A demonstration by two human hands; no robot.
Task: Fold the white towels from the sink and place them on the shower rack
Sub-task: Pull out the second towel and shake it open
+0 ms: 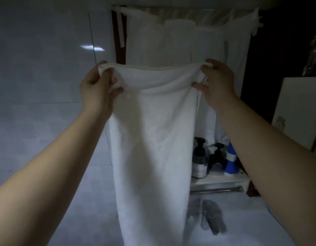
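Single head-worn wide-angle view, directed forward and slightly downward; the left hand, right hand and held white towel are framed close, near the centre.

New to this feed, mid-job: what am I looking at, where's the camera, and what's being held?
No machine here: these are a person's two bare arms. The single picture comes from a camera on their head, looking forward and down. The left hand and right hand each pinch a top corner of a white towel, which hangs straight down between them. Behind it, more white cloth hangs from above. Lower right, a shelf carries two dark pump bottles and a blue bottle.
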